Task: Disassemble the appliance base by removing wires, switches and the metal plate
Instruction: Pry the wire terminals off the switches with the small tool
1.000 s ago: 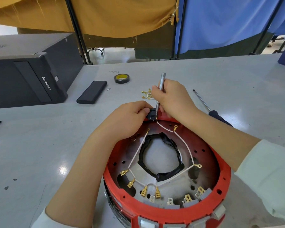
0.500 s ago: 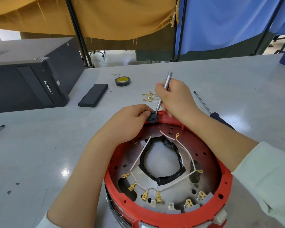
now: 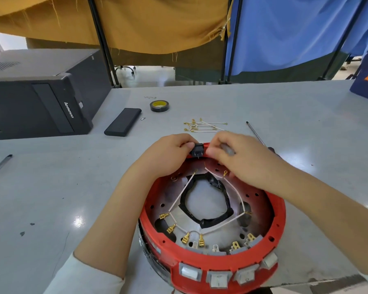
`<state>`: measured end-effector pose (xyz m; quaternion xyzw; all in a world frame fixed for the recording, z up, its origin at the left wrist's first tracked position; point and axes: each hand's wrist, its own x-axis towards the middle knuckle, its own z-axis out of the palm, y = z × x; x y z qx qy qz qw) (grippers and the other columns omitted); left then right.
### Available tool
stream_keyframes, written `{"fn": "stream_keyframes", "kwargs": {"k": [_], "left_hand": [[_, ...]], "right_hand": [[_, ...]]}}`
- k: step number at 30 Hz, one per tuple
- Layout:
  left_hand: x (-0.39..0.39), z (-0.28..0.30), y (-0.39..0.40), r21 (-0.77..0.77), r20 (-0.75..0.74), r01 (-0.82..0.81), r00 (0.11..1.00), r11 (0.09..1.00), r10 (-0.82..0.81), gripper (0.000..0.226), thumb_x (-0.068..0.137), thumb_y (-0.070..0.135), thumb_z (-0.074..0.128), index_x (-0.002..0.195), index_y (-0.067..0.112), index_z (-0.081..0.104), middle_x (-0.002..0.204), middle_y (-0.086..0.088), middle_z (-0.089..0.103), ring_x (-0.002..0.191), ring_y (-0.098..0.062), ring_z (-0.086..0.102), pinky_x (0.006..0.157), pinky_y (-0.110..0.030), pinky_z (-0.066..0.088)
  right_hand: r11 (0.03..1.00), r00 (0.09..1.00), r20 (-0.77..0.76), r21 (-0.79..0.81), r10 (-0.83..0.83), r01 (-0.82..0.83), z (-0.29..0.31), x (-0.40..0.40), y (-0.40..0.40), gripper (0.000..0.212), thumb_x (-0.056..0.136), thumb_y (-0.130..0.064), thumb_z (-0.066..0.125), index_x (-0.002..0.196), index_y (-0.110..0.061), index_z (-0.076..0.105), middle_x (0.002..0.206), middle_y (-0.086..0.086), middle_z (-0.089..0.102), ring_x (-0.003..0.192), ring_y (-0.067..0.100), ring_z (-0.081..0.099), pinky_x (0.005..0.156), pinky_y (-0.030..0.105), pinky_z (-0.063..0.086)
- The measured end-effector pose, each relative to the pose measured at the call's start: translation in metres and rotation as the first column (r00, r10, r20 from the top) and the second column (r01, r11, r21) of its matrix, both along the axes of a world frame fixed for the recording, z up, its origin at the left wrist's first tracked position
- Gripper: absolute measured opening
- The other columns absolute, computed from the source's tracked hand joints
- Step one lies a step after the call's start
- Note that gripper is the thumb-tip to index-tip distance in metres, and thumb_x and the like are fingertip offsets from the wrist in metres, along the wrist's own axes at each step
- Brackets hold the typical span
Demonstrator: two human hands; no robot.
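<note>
A red round base (image 3: 212, 262) sits at the near edge of the grey worktop (image 3: 51, 187), open side up; at its far rim a small black switch (image 3: 197, 150) stands partly out of its slot; the left hand (image 3: 168, 158) pinches the switch's left side with thumb and fingertips, and the right hand (image 3: 238, 158) pinches the rim just beside it while a grey tool (image 3: 226, 149) lies tucked in its curled fingers.

1 second ago the right hand held that tool upright, its tip set at the switch; half a second ago it leaned; now it is folded away and both hands work by fingertip; this suggests the prying is done and the switch is coming free.

Inside the base, white wires (image 3: 232, 187) with brass ends cross the metal plate (image 3: 200, 200), not yet removed; 4 grey switches (image 3: 217, 279) line the near rim.

Beyond the far rim lie loose wires (image 3: 202, 126); a screwdriver (image 3: 256, 132) lies to the right.
</note>
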<state>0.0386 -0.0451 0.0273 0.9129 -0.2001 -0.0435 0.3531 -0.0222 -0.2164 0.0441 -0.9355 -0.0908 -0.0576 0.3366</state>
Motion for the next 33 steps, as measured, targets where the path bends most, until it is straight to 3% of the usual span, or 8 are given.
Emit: {"fn": "stream_keyframes", "kwargs": {"k": [5,7,11,15,19,22,26,33], "left_hand": [[-0.001,0.001,-0.001,0.006,0.005,-0.01,1.0,1.0,0.01,0.023,0.097,0.024,0.042,0.101,0.029,0.064,0.105,0.006,0.065,0.098,-0.014,0.055,0.086,-0.029,0.042],[-0.002,0.001,-0.001,0.008,0.004,-0.012,1.0,1.0,0.012,0.024,0.097,0.024,0.041,0.102,0.029,0.064,0.104,0.006,0.065,0.098,-0.014,0.055,0.085,-0.028,0.042],[-0.003,0.002,-0.002,0.014,0.009,-0.018,1.0,1.0,0.018,0.024,0.097,0.023,0.041,0.104,0.027,0.064,0.107,0.005,0.065,0.1,-0.015,0.055,0.09,-0.031,0.043],[-0.003,0.002,-0.002,0.018,0.016,-0.023,1.0,1.0,0.023,0.025,0.098,0.022,0.041,0.105,0.025,0.065,0.107,0.004,0.065,0.1,-0.015,0.055,0.088,-0.029,0.042],[-0.003,0.002,-0.003,0.013,0.012,-0.029,1.0,1.0,0.028,0.025,0.098,0.023,0.041,0.105,0.024,0.065,0.106,0.004,0.065,0.099,-0.015,0.055,0.087,-0.029,0.041],[-0.004,0.002,-0.003,0.014,0.013,-0.029,0.999,0.999,0.029,0.024,0.098,0.024,0.041,0.103,0.025,0.064,0.104,0.004,0.064,0.098,-0.015,0.055,0.085,-0.028,0.041],[-0.003,0.001,-0.003,0.016,0.02,-0.032,0.999,0.999,0.032,0.024,0.097,0.023,0.041,0.103,0.024,0.065,0.104,0.003,0.064,0.096,-0.015,0.055,0.084,-0.029,0.041],[-0.002,0.0,-0.002,0.019,0.017,-0.032,0.999,0.999,0.032,0.025,0.097,0.023,0.041,0.105,0.024,0.065,0.107,0.003,0.065,0.101,-0.016,0.056,0.091,-0.034,0.044]], "right_hand": [[0.986,0.994,-0.11,-0.167,-0.014,-0.005,-0.006,-0.016,0.017,0.05,0.065,-0.07,0.064,0.084,-0.03,0.04,0.079,-0.013,0.048,0.068,0.0,0.043,0.053,0.022,0.026],[0.982,0.992,-0.119,-0.186,-0.044,0.021,-0.011,-0.017,0.025,0.059,0.061,-0.073,0.065,0.089,-0.027,0.04,0.08,-0.013,0.045,0.069,0.003,0.041,0.052,0.023,0.026],[0.978,0.995,-0.073,-0.202,-0.062,0.046,-0.019,-0.013,0.039,0.06,0.069,-0.056,0.073,0.106,-0.016,0.049,0.095,-0.004,0.05,0.09,0.015,0.049,0.07,0.028,0.04],[0.979,0.991,-0.125,-0.202,-0.053,0.027,-0.016,-0.007,0.035,0.045,0.079,-0.032,0.073,0.112,-0.01,0.053,0.104,0.003,0.056,0.095,0.021,0.054,0.074,0.028,0.042],[0.969,0.987,-0.153,-0.245,-0.055,0.016,-0.019,-0.005,0.028,0.033,0.085,-0.004,0.059,0.116,-0.012,0.05,0.107,0.009,0.058,0.094,0.023,0.056,0.078,0.031,0.045],[0.985,0.986,-0.159,-0.169,-0.059,0.031,-0.02,-0.005,0.023,0.032,0.084,-0.001,0.053,0.113,-0.016,0.052,0.101,0.003,0.058,0.09,0.017,0.055,0.075,0.026,0.044],[0.998,0.986,-0.163,-0.054,-0.034,0.026,-0.014,-0.006,0.018,0.034,0.078,0.003,0.052,0.099,-0.023,0.052,0.087,-0.009,0.057,0.075,0.004,0.051,0.057,0.009,0.037],[0.988,0.988,-0.151,0.152,-0.012,0.035,-0.007,-0.01,0.022,0.036,0.077,0.003,0.054,0.088,-0.031,0.052,0.087,-0.012,0.058,0.073,0.001,0.055,0.064,0.015,0.045]]}}
